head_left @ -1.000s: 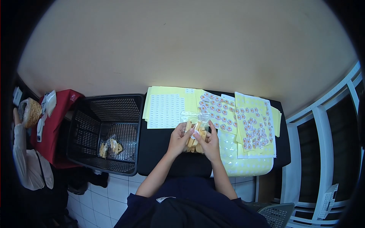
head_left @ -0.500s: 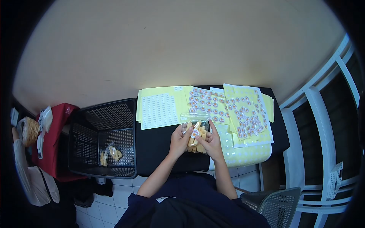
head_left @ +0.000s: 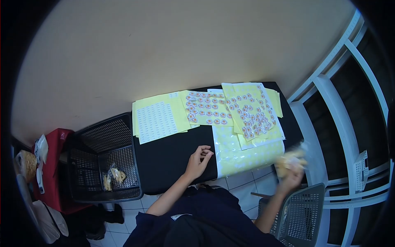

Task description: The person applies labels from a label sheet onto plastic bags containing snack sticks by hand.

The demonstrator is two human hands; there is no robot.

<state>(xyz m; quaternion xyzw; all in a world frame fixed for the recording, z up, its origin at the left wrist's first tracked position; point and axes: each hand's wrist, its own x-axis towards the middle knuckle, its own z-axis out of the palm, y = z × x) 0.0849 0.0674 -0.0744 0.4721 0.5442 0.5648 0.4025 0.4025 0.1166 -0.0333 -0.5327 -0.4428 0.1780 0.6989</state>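
My right hand (head_left: 291,180), blurred by motion, grips a clear bag of pale yellow snack sticks (head_left: 284,164). It is off the right end of the black-covered table (head_left: 164,164), above a grey perforated basket (head_left: 305,206). Over the table's front part, my left hand (head_left: 199,161) has loosely curled fingers and nothing in it. Just right of that hand lies a glossy yellow-patterned sheet (head_left: 234,158). Behind are yellow sheets with round orange-and-white stickers (head_left: 207,108) and a sheet of small printed labels (head_left: 158,121).
Left of the table stands a black crate (head_left: 135,193) with a few bagged snacks (head_left: 117,175) in it. Farther left are a red-covered table (head_left: 55,164) and part of another person (head_left: 47,218). White metal framing (head_left: 317,152) runs along the right side.
My right hand has carried the bag from the table's middle to the right, past the table edge. My left hand has let go of the bag. The view has shifted slightly.
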